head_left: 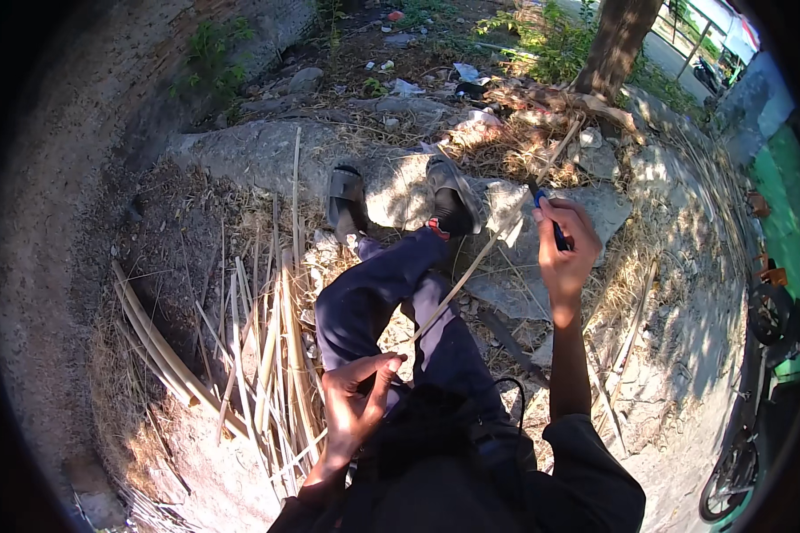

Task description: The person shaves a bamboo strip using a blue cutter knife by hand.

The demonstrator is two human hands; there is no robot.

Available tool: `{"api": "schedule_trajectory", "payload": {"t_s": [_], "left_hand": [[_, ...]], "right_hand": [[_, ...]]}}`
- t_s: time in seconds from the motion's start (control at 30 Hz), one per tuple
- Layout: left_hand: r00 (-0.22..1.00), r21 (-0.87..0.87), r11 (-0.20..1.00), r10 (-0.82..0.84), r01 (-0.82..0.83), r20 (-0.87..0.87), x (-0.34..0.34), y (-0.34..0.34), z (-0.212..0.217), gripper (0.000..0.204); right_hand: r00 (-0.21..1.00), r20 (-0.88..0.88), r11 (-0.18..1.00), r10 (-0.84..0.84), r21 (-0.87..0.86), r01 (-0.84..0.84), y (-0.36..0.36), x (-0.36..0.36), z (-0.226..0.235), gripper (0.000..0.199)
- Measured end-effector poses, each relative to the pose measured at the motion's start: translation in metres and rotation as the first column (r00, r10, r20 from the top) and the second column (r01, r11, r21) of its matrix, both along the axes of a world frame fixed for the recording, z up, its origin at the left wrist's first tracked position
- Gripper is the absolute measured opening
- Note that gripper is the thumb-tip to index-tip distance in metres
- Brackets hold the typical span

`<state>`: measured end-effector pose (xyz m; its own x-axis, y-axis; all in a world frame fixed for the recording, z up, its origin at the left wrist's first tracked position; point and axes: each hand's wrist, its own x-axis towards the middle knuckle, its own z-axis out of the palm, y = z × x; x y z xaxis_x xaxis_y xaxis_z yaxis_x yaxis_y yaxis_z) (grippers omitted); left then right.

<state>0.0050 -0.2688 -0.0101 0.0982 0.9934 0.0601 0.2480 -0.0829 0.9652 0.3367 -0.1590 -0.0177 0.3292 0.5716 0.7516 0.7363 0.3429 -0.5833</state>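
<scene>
Bamboo strip (460,282): slanting across the lap, over the trousers (373,293). Left hand (357,395): fingers pinched on its lower end. Right hand (564,249): fingers clamped on a knife (549,218) at the upper end. Cut strips (258,355): piled on the ground at the left.

I count two hands, left hand (357,400) and right hand (564,249), one blue-handled knife (549,218), one long bamboo strip (460,282) between them, two sandals (347,202), one tree trunk (615,40), one pile of split bamboo strips (258,355), too many to number
</scene>
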Motion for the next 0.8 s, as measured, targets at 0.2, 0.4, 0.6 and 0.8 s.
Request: {"api": "schedule_trajectory", "payload": {"t_s": [0.2, 0.4, 0.6, 0.8], "left_hand": [[0.97, -0.162, 0.976, 0.109, -0.146, -0.22, -0.026, 0.001, -0.031, 0.014], [0.977, -0.17, 0.978, 0.088, -0.122, -0.194, -0.011, 0.012, -0.016, 0.014], [0.989, -0.041, 0.999, -0.031, 0.025, -0.145, 0.003, 0.014, -0.003, 0.024], [0.98, 0.06, 0.998, -0.023, 0.035, -0.196, 0.004, 0.024, 0.014, 0.025]], "right_hand": [[0.777, -0.618, 0.982, 0.119, -0.045, -0.186, 0.012, 0.051, -0.039, 0.019], [0.542, -0.827, 0.883, 0.148, -0.137, -0.449, -0.015, -0.019, -0.046, 0.036], [0.508, -0.806, 0.859, 0.303, 0.0, -0.512, -0.016, -0.061, -0.009, 0.033], [0.312, -0.896, 0.844, 0.315, 0.114, -0.524, -0.016, -0.063, 0.004, 0.032]]}}
